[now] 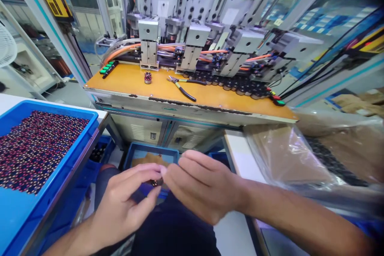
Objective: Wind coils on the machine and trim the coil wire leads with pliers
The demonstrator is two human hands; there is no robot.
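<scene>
My left hand pinches a small round metal part between thumb and fingers, low in the middle of the view above my lap. My right hand is closed against the same spot, its fingertips meeting those of my left hand. Whatever its fingers hold is too hidden to make out. Two similar small parts, with dark red and metal colours, stand together on the orange bench top. To their right lie pliers with black and yellow handles.
A blue tray of many small parts is at the left. Behind the bench top rises a machine, with dark round parts along its base. Plastic-wrapped material lies at right; a blue bin sits below the bench.
</scene>
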